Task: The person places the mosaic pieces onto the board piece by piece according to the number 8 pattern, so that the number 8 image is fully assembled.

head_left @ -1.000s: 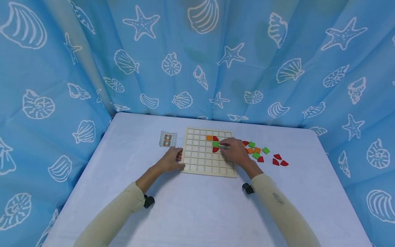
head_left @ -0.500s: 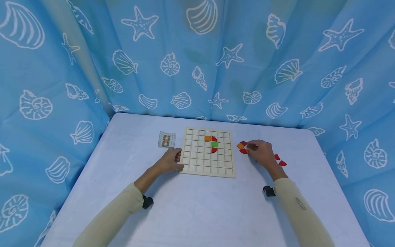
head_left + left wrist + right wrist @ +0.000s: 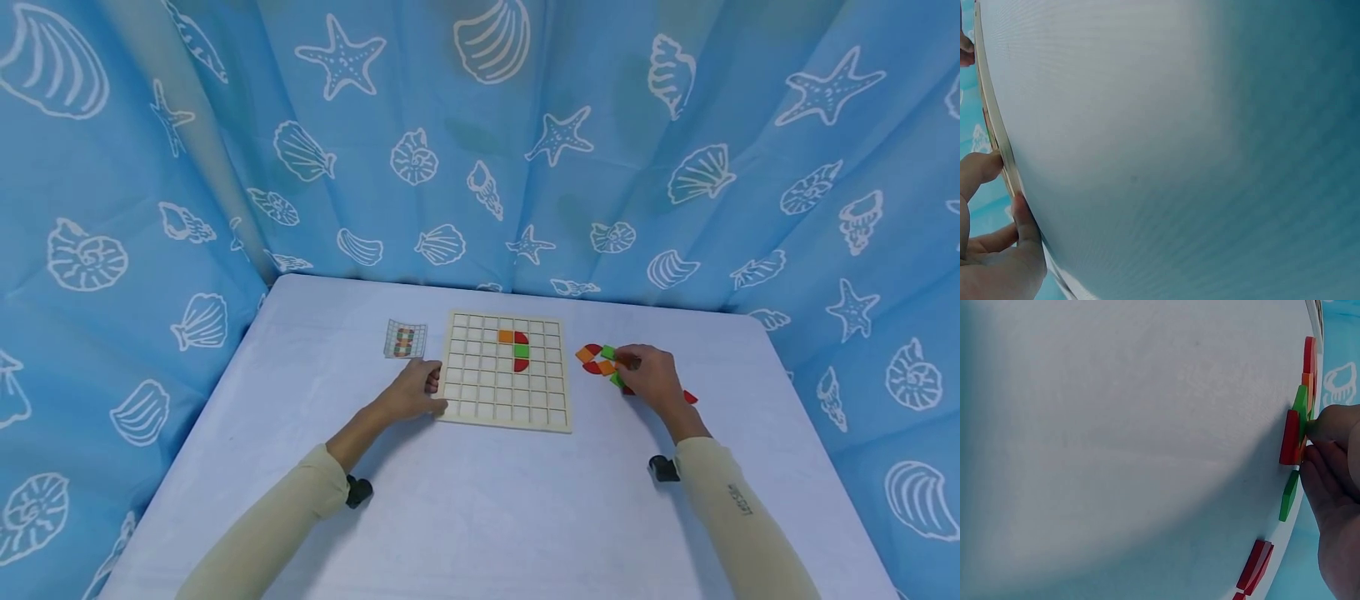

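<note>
A pale wooden grid board (image 3: 468,387) lies on the table. It bears an orange square tile (image 3: 506,336), a green square tile (image 3: 521,352) and two red rounded tiles, one being the lower red tile (image 3: 521,365). My left hand (image 3: 408,390) grips the board's left edge; in the left wrist view its thumb and fingers (image 3: 1025,219) pinch that edge. Right of the board, my right hand (image 3: 651,379) is over the loose tiles. Its thumb and finger pinch an orange tile (image 3: 1303,450), mostly hidden, beside a red tile (image 3: 1289,437) and a green tile (image 3: 1289,495).
A small pattern card (image 3: 405,339) with a coloured grid design lies left of the board. Several loose red, orange and green tiles are spread around the right hand, including an orange tile (image 3: 585,355). A blue shell-print curtain (image 3: 480,142) surrounds the white table (image 3: 480,500).
My right hand has moved right, from the board to the loose tiles, then slightly further right, uncovering a green tile. The left hand stays on the board's edge.
</note>
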Available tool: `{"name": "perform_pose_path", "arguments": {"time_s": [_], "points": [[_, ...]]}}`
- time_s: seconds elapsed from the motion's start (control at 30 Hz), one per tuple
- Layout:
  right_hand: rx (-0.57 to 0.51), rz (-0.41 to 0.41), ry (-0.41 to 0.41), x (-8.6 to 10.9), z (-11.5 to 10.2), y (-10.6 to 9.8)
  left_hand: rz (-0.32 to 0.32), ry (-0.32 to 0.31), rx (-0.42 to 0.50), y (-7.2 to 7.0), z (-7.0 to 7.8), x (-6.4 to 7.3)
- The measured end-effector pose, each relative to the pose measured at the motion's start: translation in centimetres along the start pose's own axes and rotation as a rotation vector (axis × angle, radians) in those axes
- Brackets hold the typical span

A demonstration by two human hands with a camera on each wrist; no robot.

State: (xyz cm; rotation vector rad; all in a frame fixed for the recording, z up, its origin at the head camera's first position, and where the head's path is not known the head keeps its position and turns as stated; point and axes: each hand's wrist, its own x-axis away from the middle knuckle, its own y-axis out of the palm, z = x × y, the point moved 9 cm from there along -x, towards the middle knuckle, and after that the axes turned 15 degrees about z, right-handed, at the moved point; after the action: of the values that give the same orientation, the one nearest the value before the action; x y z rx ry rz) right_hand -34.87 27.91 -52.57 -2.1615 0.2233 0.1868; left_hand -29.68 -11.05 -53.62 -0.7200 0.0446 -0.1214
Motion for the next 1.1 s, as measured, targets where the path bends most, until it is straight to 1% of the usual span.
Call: {"name": "perform_pose_path", "arguments": {"time_s": [0.13,0.2,0.33,0.47,0.67,0.83,0.93,1.1], "points": [[0.019,-0.030,-0.004,0.0,0.1,0.3,0.003,-0.013,-0.003,-0.1,0.2,0.2],[0.033,-0.033,-0.014,-0.1,0.1,0.3,0.006,-0.014,0.001,-0.1,0.2,0.2],[0.045,-0.032,-0.006,-0.1,0.4,0.2,0.002,-0.014,0.002,0.0,0.1,0.2],[0.051,-0.049,0.004,-0.1,0.5,0.0,0.001,-0.013,0.017,0.0,0.0,0.1],[0.072,-0.085,-0.006,-0.3,0.3,0.1,-0.005,-0.009,0.016,0.0,-0.1,-0.2],[0.073,-0.077,-0.023,-0.5,-0.2,-0.2,-0.009,0.022,0.029,0.1,0.2,-0.3],[0.058,-0.069,-0.022,-0.6,-0.8,-0.2,-0.012,0.015,0.021,0.2,0.0,-0.3],[0.017,-0.060,-0.013,-0.7,-2.5,0.6,-0.010,0.012,0.029,0.2,-0.1,-0.1]]}}
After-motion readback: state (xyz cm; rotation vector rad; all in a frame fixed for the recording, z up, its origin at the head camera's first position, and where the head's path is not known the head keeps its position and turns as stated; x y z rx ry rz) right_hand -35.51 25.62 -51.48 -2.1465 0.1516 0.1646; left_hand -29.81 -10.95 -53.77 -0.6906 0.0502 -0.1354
